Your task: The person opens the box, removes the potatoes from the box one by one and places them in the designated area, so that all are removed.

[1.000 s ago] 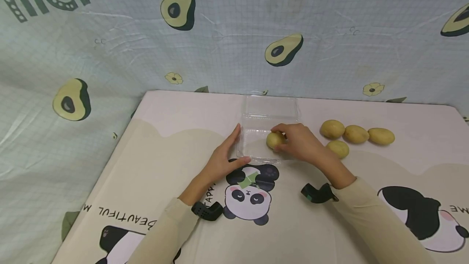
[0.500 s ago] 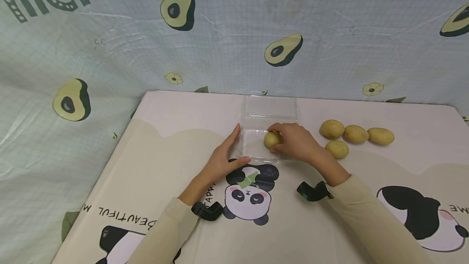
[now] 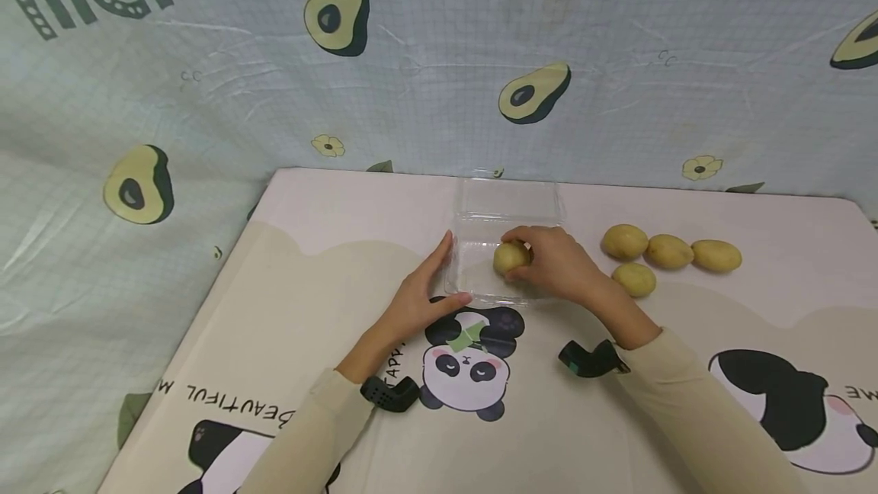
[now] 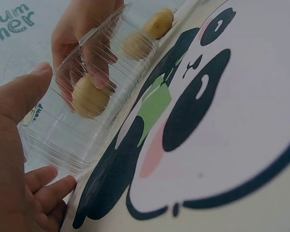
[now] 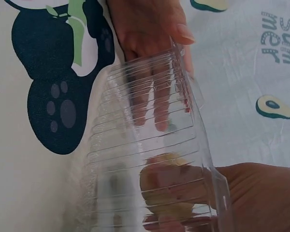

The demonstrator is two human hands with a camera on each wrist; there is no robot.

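A clear plastic clamshell box lies on the table, its lid folded back toward the wall. My right hand reaches inside it and grips a yellow potato between thumb and fingers. Through the ribbed wall in the left wrist view, the same potato appears low in the box, under the fingertips. Whether it touches the bottom, I cannot tell. My left hand lies against the box's left side and near front corner, thumb and fingers spread and fairly straight.
Several loose potatoes lie to the right of the box, three in a row and one nearer me. A printed cloth with pandas covers the table. An avocado-patterned sheet hangs behind and at the left.
My right hand has shifted slightly left with the potato inside the box, then stays about there. My left hand and the loose potatoes keep their places.
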